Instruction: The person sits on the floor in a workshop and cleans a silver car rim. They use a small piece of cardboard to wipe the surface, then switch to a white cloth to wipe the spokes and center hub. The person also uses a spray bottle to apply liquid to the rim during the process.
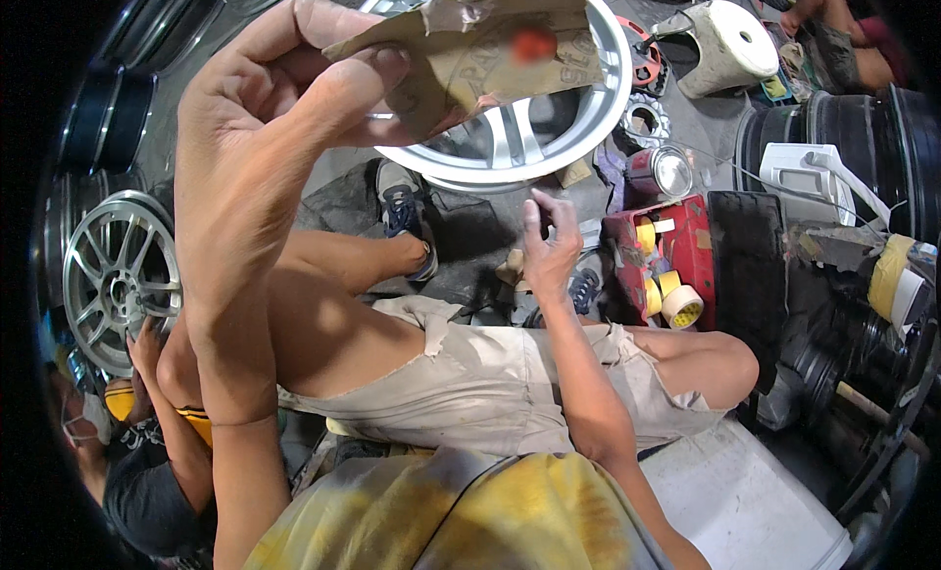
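My left hand is raised at the upper left, pinching a piece of sandpaper between thumb and fingers. Its brown backing, with faded print and a blurred red spot, faces me. Behind it a silver wheel rim is partly covered by the paper and hand. My right hand hovers apart from the rim's near edge, its fingers loosely bent and apart, with nothing visible in them. Under it my legs are folded to either side.
To the right are a red bin with several tape rolls, a paint can and a white stool. A co-worker's hand touches a grey rim at left. Another person sits at upper right. More rims line both sides.
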Demonstrator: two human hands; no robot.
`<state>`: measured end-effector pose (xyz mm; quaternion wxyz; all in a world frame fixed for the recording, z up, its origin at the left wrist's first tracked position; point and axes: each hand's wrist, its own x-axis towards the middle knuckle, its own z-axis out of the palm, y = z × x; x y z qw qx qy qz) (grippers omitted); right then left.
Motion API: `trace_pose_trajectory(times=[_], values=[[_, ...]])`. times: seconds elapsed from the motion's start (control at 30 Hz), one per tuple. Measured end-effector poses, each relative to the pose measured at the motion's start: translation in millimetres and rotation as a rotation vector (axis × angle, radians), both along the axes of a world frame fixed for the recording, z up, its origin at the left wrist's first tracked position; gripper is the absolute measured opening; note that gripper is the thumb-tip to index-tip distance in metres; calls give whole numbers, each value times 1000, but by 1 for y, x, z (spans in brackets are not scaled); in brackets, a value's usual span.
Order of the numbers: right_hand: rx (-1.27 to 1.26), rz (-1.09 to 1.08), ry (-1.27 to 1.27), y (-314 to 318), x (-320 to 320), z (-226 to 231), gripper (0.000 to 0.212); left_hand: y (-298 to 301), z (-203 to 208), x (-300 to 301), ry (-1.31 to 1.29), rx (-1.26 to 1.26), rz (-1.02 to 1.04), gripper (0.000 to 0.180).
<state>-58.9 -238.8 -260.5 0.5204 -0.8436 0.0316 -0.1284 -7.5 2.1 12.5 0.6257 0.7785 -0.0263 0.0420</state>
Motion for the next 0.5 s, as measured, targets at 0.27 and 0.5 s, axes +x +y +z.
trace_pose_trajectory(times=[0.27, 0.5], values=[[451, -102, 214, -19, 21, -43, 22, 1, -2, 1, 18, -25, -11, 12], [468, 57, 169, 0, 16, -52, 20, 2, -2, 2, 8, -13, -30, 12]])
